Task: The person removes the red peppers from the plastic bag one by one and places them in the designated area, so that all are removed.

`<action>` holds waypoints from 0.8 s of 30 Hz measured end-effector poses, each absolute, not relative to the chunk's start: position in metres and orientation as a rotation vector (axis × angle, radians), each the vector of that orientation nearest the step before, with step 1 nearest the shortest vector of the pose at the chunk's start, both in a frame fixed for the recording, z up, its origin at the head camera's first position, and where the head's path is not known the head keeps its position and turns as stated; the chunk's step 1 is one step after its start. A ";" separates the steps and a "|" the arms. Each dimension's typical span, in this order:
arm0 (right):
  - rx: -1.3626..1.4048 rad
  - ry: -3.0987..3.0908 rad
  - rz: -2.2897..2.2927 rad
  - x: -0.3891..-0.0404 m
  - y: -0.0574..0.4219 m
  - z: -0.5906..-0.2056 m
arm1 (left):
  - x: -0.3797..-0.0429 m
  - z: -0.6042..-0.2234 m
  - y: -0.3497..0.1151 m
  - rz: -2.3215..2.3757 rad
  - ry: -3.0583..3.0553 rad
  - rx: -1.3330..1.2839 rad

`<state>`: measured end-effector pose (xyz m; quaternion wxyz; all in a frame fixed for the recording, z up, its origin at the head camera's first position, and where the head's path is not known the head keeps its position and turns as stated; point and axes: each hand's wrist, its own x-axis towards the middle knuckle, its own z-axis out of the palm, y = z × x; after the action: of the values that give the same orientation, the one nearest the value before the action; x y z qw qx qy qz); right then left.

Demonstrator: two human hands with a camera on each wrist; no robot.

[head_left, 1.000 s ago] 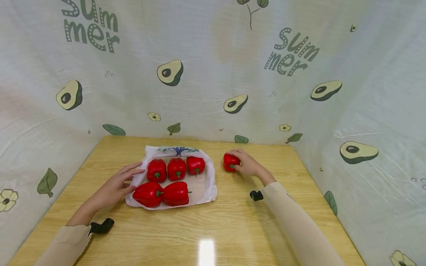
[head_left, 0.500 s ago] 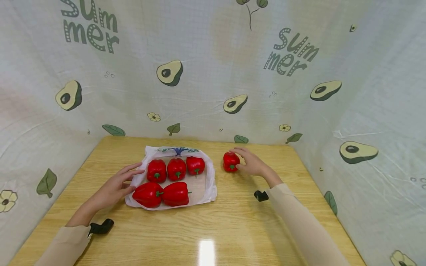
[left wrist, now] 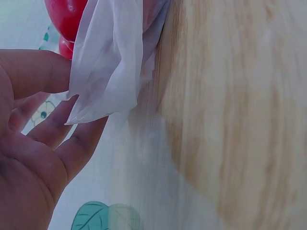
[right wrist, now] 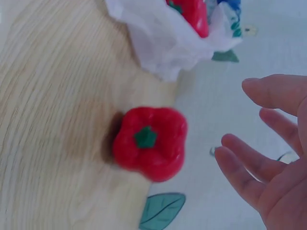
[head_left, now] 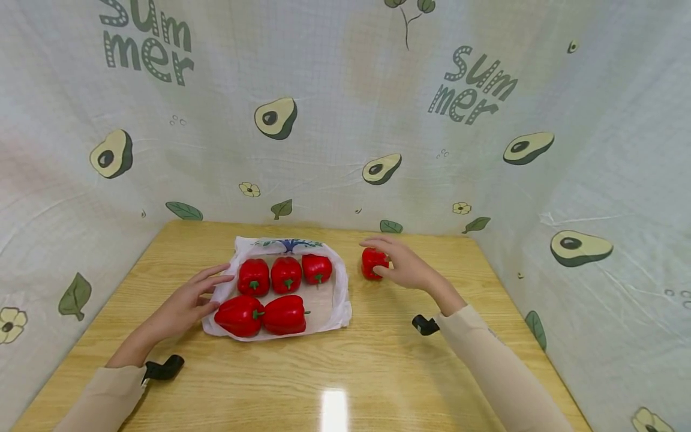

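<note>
A red bell pepper (head_left: 371,264) with a green stem stands on the table to the right of a white bag (head_left: 340,309). My right hand (head_left: 406,263) hovers beside and above this pepper. In the right wrist view, a gap shows between the spread fingers of the right hand (right wrist: 276,153) and the lone pepper (right wrist: 158,139). My left hand (head_left: 183,306) lies along the bag's left edge, fingers spread. Close up in the left wrist view, the thumb and fingers of the left hand (left wrist: 43,124) touch the loose film of the bag (left wrist: 105,67).
Several more red bell peppers lie in the bag's wide mouth: a back row with a middle pepper (head_left: 286,274), and two front ones, including a large pepper (head_left: 240,316). A patterned cloth (head_left: 324,120) hangs behind and beside the wooden table (head_left: 281,384).
My right hand has let go of the lone pepper, drawn back to the right, then come up a little over it. That pepper stays in place. The left hand has not moved.
</note>
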<state>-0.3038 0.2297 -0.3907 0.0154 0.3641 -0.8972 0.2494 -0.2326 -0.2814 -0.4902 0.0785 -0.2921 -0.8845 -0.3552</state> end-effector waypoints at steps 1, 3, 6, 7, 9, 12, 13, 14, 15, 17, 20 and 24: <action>1.160 -2.776 0.767 -0.302 0.226 -0.388 | -0.233 -0.490 -0.281 -1.061 -2.645 -0.876; 1.209 -2.752 0.755 -0.297 0.218 -0.384 | -0.233 -0.490 -0.282 -1.052 -2.637 -0.880; 1.272 -2.726 0.757 -0.290 0.207 -0.378 | -0.233 -0.491 -0.282 -1.039 -2.627 -0.888; 1.289 -2.720 0.761 -0.288 0.204 -0.377 | -0.233 -0.491 -0.282 -1.037 -2.624 -0.890; 1.325 -2.713 0.767 -0.285 0.197 -0.375 | -0.232 -0.491 -0.282 -1.041 -2.626 -0.890; 1.366 -2.710 0.789 -0.281 0.187 -0.374 | -0.231 -0.490 -0.282 -1.051 -2.630 -0.889; 1.379 -2.712 0.794 -0.280 0.184 -0.374 | -0.231 -0.489 -0.282 -1.052 -2.632 -0.889; 1.393 -2.714 0.798 -0.278 0.180 -0.375 | -0.231 -0.489 -0.282 -1.054 -2.635 -0.888; 1.402 -2.720 0.802 -0.277 0.177 -0.375 | -0.231 -0.489 -0.282 -1.055 -2.636 -0.887; 1.424 -2.732 0.817 -0.275 0.170 -0.376 | -0.231 -0.489 -0.282 -1.057 -2.635 -0.885; 1.453 -2.761 0.826 -0.273 0.161 -0.378 | -0.231 -0.488 -0.281 -1.066 -2.641 -0.882; 1.507 -2.765 0.828 -0.272 0.148 -0.383 | -0.231 -0.489 -0.281 -1.081 -2.647 -0.872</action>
<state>-0.2722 0.1480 -0.3830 -0.0572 0.4620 -0.8479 0.2538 -0.2306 -0.2812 -0.4890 0.0761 -0.2909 -0.8829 -0.3606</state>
